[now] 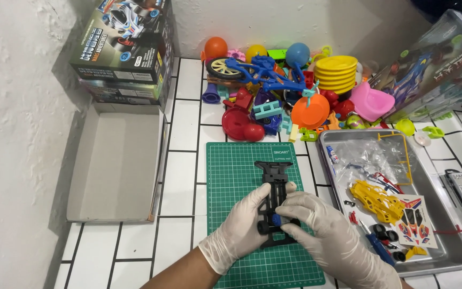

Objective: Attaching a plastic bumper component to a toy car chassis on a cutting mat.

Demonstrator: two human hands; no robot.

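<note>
A black toy-car chassis lies lengthwise on a green cutting mat. My left hand, in a white glove, grips the chassis from the left side near its rear wheels. From the right, my gloved right hand pinches a small blue part against the rear of the chassis. Black wheels show at the chassis's near end between my fingers.
A metal tray at the right holds a yellow car body, a sticker sheet, plastic bags and small parts. A heap of colourful plastic toys lies behind the mat. An open cardboard box lid and stacked kit boxes stand left.
</note>
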